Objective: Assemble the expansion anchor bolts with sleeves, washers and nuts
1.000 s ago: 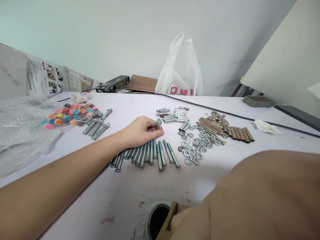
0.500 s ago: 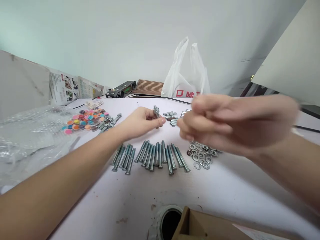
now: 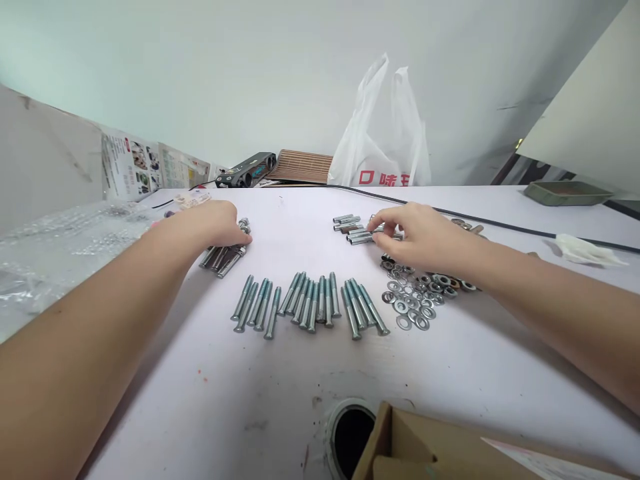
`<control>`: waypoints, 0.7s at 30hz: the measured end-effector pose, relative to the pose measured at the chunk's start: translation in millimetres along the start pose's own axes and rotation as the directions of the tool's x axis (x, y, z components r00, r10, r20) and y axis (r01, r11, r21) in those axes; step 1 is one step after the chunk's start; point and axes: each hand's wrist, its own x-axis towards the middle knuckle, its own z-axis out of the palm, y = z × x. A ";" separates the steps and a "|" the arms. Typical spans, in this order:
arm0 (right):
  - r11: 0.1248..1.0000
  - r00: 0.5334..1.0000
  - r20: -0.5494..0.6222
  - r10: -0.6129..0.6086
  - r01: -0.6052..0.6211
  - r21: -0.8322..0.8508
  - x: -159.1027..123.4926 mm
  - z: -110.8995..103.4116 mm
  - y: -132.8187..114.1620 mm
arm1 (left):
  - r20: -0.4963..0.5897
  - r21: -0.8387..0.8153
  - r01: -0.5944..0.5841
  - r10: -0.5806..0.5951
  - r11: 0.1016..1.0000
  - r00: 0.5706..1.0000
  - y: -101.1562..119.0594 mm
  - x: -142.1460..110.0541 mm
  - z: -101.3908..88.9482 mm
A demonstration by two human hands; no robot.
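Left hand (image 3: 215, 223) is down over a small cluster of bolts fitted with nuts (image 3: 233, 260) on the left side; I see its back and thumb, but the fingers are hidden, so I can't tell whether it grips one. Right hand (image 3: 415, 233) is at the sleeves (image 3: 357, 238), mid-right, far half of the table (image 3: 240, 407); thumb and forefinger curl with a gap between them, nothing visibly clamped.

Between the hands, nearer me: bare bolts (image 3: 320, 300) in an uneven row, flared ends toward the near edge. Right of them, washers (image 3: 400, 307) and nuts (image 3: 441, 281) lie mixed, partly under the right forearm.

Risks, as I judge them: the sleeves are round and stacked close, so a careless fingertip could roll several. A dragging right wrist could scatter the nuts. The left cluster lies loosely crossed; lifting one could shift its neighbours. Near edge, a dark round opening (image 3: 353, 437) beside the cardboard box (image 3: 425, 443) could swallow a rolling part.

Writing: the white bag (image 3: 350, 157), far side, carries red characters; I read 口味, the third cut off. Printed sheets (image 3: 133, 163) far left and the box label (image 3: 520, 457): too small or blurred for me.
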 end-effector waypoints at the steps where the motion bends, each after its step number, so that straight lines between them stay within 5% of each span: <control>1: 1.000 1.000 0.024 -0.008 0.009 -0.028 1.0 3.1 2.0 | 0.004 0.019 0.002 -0.002 1.000 1.000 -0.1 0.1 0.5; 5: 0.995 0.999 0.024 -0.033 0.035 -0.088 4.2 13.3 8.8 | -0.042 0.080 -0.029 0.033 0.996 0.999 2.8 -8.7 -2.6; 10: 0.994 0.995 -0.053 -0.086 0.083 -0.067 3.1 15.0 6.7 | -0.268 0.017 -0.212 0.209 0.977 0.940 26.7 -32.0 -8.6; 14: 0.964 0.954 0.179 -0.242 0.258 -0.067 -7.2 6.2 -10.3 | -0.214 -0.208 -0.543 0.504 0.814 0.837 57.3 -54.2 -0.7; 17: 0.972 0.897 0.393 -0.201 0.233 -0.034 -17.4 1.7 -23.4 | -0.213 -0.323 -0.659 0.626 0.679 0.750 76.3 -67.5 13.7; 21: 0.981 0.878 0.456 -0.142 0.187 -0.055 -24.1 4.5 -28.5 | -0.300 -0.388 -0.761 0.709 0.521 0.638 91.9 -76.1 31.3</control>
